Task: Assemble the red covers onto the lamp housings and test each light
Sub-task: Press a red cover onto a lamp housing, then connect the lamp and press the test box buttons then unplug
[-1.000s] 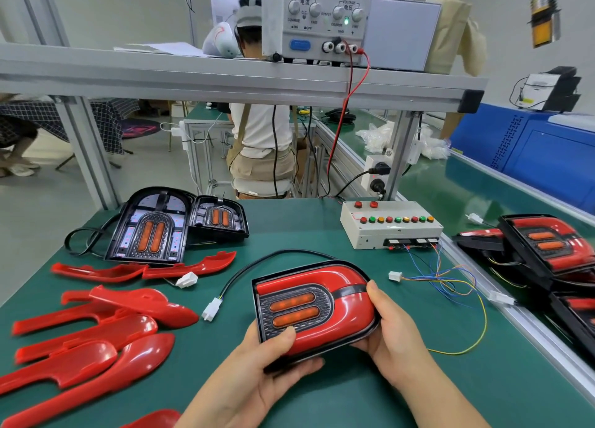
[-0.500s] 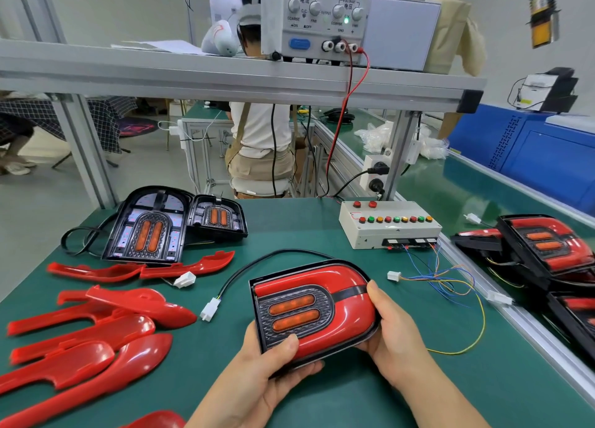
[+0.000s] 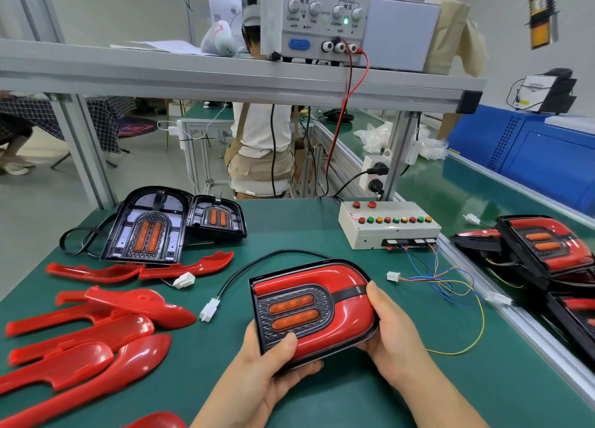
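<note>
Lamp housing [image 3: 289,311]: lower centre of frame, held over the green bench [image 3: 289,234] and tilted toward you, probably so you can check the fit.
Red cover [image 3: 347,311]: seated on that housing.
Left hand [image 3: 267,376]: you cup the near corner from below, with your thumb pressing its face.
Right hand [image 3: 391,327]: you clasp the rounded end, thumb on top.
Lamp plug [image 3: 209,310]: loose on the bench, left of the lamp and unconnected; testing looks not yet done.
Test box [image 3: 386,226]: up and right of the lamp, its lead plug [image 3: 393,276] near your right hand.
Spare covers [image 3: 96,340]: lower left, overlapping.
Bare housings [image 3: 145,224]: above the spare covers.
</note>
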